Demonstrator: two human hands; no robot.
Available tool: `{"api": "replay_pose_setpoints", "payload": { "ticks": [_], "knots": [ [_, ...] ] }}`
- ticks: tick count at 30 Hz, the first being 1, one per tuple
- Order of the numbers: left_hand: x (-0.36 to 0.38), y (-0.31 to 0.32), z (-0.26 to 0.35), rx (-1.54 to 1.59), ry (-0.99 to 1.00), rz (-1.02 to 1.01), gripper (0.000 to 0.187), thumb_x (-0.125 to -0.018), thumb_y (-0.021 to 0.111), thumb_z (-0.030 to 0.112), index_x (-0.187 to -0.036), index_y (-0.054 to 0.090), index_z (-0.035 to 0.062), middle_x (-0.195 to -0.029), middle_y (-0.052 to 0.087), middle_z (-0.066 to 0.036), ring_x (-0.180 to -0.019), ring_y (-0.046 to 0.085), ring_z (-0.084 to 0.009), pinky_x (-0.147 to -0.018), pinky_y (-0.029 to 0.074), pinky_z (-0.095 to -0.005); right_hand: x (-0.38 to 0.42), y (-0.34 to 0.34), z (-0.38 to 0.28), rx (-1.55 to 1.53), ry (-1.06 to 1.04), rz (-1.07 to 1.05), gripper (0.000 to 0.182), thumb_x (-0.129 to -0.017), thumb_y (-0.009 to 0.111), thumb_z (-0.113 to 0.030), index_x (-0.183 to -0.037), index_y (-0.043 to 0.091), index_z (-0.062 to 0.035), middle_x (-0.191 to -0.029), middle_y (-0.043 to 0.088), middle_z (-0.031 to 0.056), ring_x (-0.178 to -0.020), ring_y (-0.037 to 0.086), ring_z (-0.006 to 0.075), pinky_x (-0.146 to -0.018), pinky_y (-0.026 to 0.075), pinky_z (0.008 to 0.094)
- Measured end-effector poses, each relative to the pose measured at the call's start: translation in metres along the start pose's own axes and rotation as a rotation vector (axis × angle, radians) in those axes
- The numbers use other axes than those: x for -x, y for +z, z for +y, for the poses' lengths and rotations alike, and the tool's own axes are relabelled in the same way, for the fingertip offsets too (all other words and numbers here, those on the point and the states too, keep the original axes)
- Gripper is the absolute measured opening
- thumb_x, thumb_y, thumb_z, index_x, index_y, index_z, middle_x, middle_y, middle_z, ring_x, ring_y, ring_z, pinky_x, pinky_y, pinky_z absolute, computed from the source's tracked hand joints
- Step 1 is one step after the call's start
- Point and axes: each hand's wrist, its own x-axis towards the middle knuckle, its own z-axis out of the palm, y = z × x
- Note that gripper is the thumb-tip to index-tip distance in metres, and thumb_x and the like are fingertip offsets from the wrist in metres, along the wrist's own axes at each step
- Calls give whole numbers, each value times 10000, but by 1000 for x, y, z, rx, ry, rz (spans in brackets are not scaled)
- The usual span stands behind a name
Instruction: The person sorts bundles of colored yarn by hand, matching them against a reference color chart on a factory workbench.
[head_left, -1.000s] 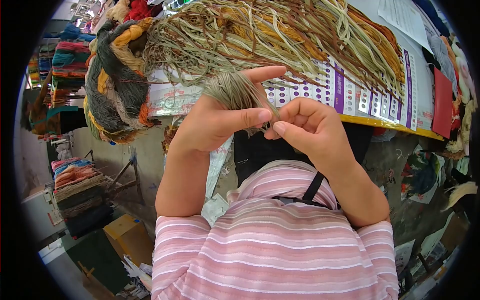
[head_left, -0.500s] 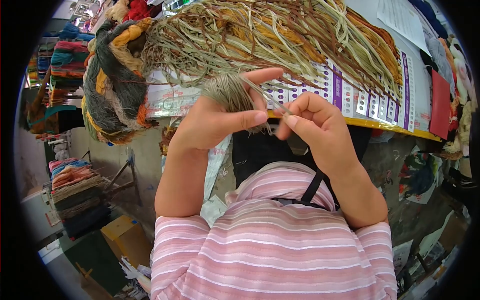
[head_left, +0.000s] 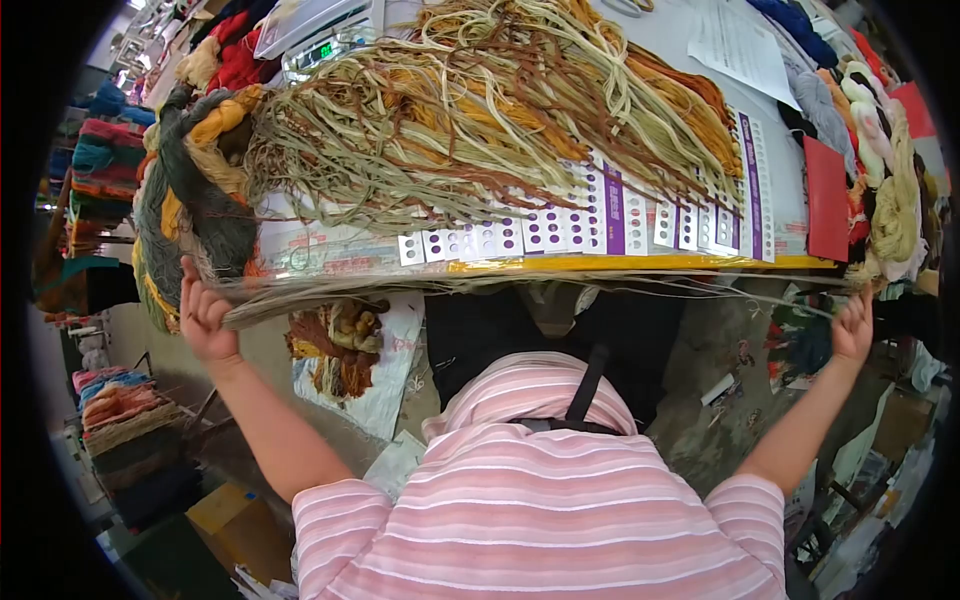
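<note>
A long bundle of grey-green thread (head_left: 480,283) is stretched sideways along the table's front edge, between my two hands. At its left end, my left hand (head_left: 208,318) has its fingers curled round the thread, with the index finger pointing up. At the far right, my right hand (head_left: 853,325) pinches the other end, its index finger also raised. Behind the thread lies a wide spread of green, cream, yellow and brown strands (head_left: 400,120), partly over white cards with purple stripes (head_left: 612,215).
Thick dark grey and yellow skeins (head_left: 205,150) hang over the table's left end. A scale (head_left: 325,50) stands at the back. A red card (head_left: 826,198) and pale skeins (head_left: 893,225) are on the right. Brown yarn (head_left: 345,345) lies below on a white sheet.
My hands have moved from close together to far apart, left and right. The thread that was wound round my left hand is now drawn out long. The view has shifted.
</note>
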Motion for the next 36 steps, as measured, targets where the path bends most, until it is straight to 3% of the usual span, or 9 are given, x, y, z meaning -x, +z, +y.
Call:
{"api": "replay_pose_setpoints", "payload": {
  "ticks": [4, 7, 11, 15, 20, 24, 27, 31, 36],
  "knots": [
    [9, -47, 90, -52, 197, 178, 368, -1015, 311, 146, -1295, 454, -46, -550, 264, 42, -417, 203, -54, -385, 200, -219, 28, -111, -166, 176, -407, 603, 338, -981, 394, -146, -1283, 526, -72, -572, 217, -50, -450, 215, 73, -434, 196, 222],
    [1, -33, 89, -24, 259, 106, 369, -1003, 352, 143, -1308, 442, -44, -589, 283, 30, -429, 223, -54, -389, 219, -223, 43, -84, -210, 397, -466, 358, 419, -975, 386, -95, -1384, 374, -5, -565, 229, -52, -441, 208, 53, -403, 184, 211],
    [-23, 60, -68, 61, 23, -70, 413, -975, 413, 120, -1363, 367, -11, -681, 304, 27, -465, 279, -38, -408, 242, -198, 34, 174, 12, 624, -336, 331, 446, -978, 396, -80, -1403, 316, 31, -630, 220, -51, -477, 211, 32, -407, 205, 181],
    [-33, 72, -219, -151, -487, 129, 532, -921, 513, 123, -1384, 303, -34, -713, 461, 36, -427, 285, 0, -337, 270, -171, 22, 248, 210, 790, -19, -16, 285, -882, 606, -187, -1103, 635, -8, -805, 607, -17, -544, 414, 2, -464, 312, 144],
    [-39, 75, -311, -660, -748, 201, 366, -908, 528, 129, -1235, 479, -29, -671, 457, 34, -452, 355, -27, -409, 316, -196, 19, 290, 360, 967, 320, -305, 197, -841, 656, -188, -911, 701, -9, -705, 641, 17, -562, 542, 61, -504, 429, 209],
    [-47, 67, -342, -1090, -716, 179, 290, -872, 472, 91, -1135, 506, -26, -626, 487, 2, -425, 386, -64, -401, 319, -216, 19, 279, 392, 1267, 8, -408, 154, -823, 672, -135, -880, 694, 7, -665, 641, 27, -526, 552, 56, -477, 438, 216],
    [-56, 65, -354, -1048, -823, 67, 304, -847, 464, 89, -1124, 503, -28, -613, 470, 8, -421, 384, -75, -398, 305, -214, 16, 276, 397, 1239, -3, -386, 138, -818, 678, -111, -865, 679, 19, -641, 627, 26, -520, 561, 64, -482, 440, 214],
    [-55, 63, -356, -1457, -570, 87, 324, -835, 461, 96, -1136, 492, -20, -595, 435, 19, -418, 352, -82, -393, 285, -231, 18, 280, 395, 1197, 53, -328, 116, -799, 678, -93, -824, 662, 20, -665, 629, 54, -545, 579, 101, -515, 453, 238],
    [-45, 78, -348, -991, -825, 241, 379, -850, 469, 120, -1205, 437, -10, -603, 406, 33, -447, 319, -53, -395, 258, -224, 18, 279, 397, 1210, 5, -333, 110, -769, 682, -88, -776, 656, 19, -720, 633, 107, -588, 600, 168, -572, 474, 288]
  ]
}}
